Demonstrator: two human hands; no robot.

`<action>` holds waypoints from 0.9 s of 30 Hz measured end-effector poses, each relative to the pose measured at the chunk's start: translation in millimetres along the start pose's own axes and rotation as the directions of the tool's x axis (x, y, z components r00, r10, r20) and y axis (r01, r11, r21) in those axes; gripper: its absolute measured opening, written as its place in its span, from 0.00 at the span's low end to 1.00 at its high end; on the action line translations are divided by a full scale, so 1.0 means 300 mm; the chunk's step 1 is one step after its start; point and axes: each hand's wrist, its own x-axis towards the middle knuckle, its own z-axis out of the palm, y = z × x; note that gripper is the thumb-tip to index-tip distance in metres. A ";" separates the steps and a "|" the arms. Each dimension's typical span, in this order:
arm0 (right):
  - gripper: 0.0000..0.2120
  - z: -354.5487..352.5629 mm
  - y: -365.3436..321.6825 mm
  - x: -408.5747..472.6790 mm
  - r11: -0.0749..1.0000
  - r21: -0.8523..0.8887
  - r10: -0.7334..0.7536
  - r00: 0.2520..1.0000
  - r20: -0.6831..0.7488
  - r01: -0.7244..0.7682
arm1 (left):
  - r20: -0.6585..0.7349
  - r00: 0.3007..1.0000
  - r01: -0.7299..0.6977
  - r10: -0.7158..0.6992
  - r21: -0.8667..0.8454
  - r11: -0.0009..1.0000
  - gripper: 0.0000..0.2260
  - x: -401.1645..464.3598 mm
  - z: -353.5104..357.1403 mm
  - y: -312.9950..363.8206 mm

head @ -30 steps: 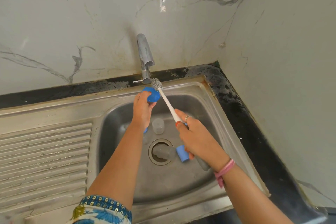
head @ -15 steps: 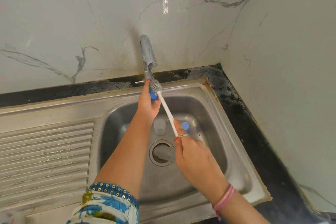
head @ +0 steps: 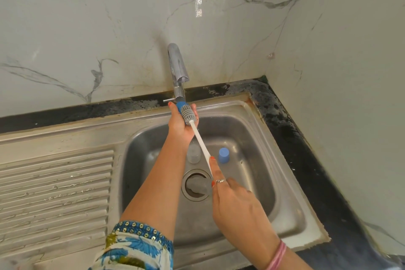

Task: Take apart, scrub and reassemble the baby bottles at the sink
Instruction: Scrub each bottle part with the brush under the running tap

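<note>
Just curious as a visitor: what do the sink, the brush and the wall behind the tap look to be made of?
Sink: likely stainless steel, a dull brushed grey sheen. Brush: probably plastic, with a matte white stem and grey ribbed bristles that could be silicone. Wall: glossy white with grey veins, marble or marble-look tile.

You held a white-handled, grey-bristled brush; a blue cap sat at its four o'clock; your sleeve was blue-floral.
</note>
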 end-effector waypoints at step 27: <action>0.22 -0.128 0.117 0.227 0.929 0.368 0.039 0.999 0.017 -0.042 | 0.083 0.993 -0.095 0.080 0.200 0.975 0.17 -0.025 -0.120 0.020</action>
